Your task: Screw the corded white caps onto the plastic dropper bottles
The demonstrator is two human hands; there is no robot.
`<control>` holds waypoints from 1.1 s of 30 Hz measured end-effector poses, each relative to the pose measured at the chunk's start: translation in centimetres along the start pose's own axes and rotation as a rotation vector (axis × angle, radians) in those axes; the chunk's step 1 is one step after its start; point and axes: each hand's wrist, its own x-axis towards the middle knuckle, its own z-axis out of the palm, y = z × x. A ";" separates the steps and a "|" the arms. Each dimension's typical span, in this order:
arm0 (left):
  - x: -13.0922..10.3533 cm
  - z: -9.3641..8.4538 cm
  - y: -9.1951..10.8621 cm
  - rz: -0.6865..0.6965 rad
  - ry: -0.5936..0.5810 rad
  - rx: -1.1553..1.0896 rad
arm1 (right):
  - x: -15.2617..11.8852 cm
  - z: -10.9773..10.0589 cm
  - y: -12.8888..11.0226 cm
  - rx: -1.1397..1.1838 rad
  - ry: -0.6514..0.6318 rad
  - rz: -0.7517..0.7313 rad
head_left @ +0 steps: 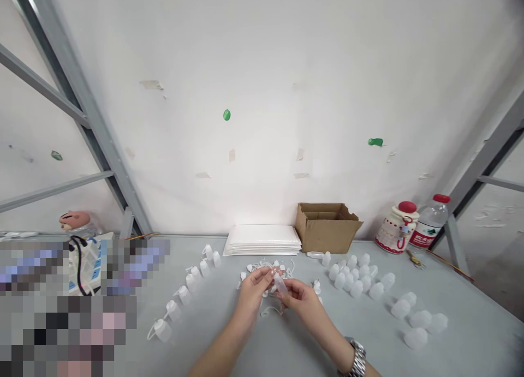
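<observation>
A small translucent plastic bottle (280, 283) is tilted between my two hands. My right hand (301, 296) grips its body with thumb and fingers. At its upper end, my left hand (257, 284) pinches what looks like a small white cap (277, 275), partly hidden by the fingers. Around and behind my hands lies a pile of loose white caps with thin straps (265, 312). Capped bottles (173, 310) stand in a slanting row on the left. Uncapped translucent bottles (356, 288) are grouped on the right.
White padded envelopes (262, 240) are stacked against the wall beside an open cardboard box (329, 236). At the back right stand a decorated jar (393, 229) and a water bottle (430, 224), with keys (416, 261) nearby. A power strip (88, 265) lies left, near a blurred area.
</observation>
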 end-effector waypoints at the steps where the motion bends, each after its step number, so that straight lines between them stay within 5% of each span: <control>1: 0.0 0.1 0.0 0.005 -0.008 0.002 | 0.0 0.0 0.0 -0.005 -0.002 -0.014; 33: -0.8 0.3 0.7 -0.113 -0.133 -0.138 | -0.2 0.1 1.0 -0.160 0.061 -0.077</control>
